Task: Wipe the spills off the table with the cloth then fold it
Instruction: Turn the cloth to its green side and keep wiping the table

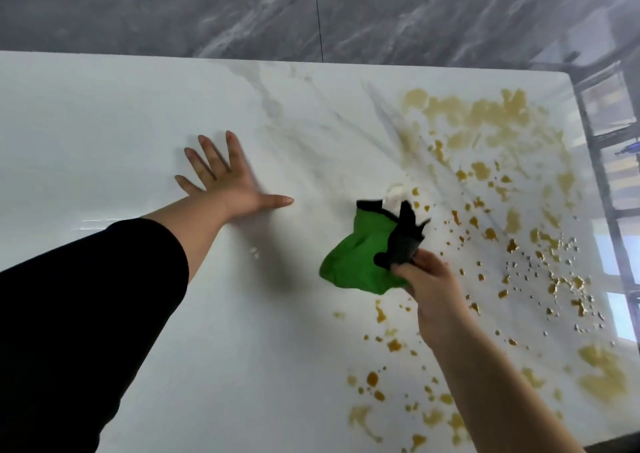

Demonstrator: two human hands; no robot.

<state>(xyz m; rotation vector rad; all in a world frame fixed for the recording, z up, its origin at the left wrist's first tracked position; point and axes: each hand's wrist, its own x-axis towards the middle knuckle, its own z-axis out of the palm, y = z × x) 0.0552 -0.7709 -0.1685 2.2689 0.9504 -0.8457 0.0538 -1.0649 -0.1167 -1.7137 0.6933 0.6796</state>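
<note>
In the head view, a white bench with thin grey lines fills most of the picture. Beyond its far edge is a shiny grey floor.

The left hand lies flat on the bench, palm down. Its fingers are straight and spread wide, and they hold nothing. The arm wears a black sleeve.

The right hand is over the right half of the bench. Its fingers are curled tight round one end of the cloth. The cloth is green with black edges and is all bunched up. It sits near the middle of the bench, just left of the right hand and well apart from the left hand. I cannot tell if it touches the bench or hangs just above it. A small white bit shows at the far end of the cloth; it is too blurry to tell what it is.

The spills are yellow-brown. They cover the right side of the bench, with big pale patches at the far end and near the right edge. Lots of small darker drops lie in between, and some of them lie close beside the cloth and the right hand. The left side of the bench looks white.
</note>
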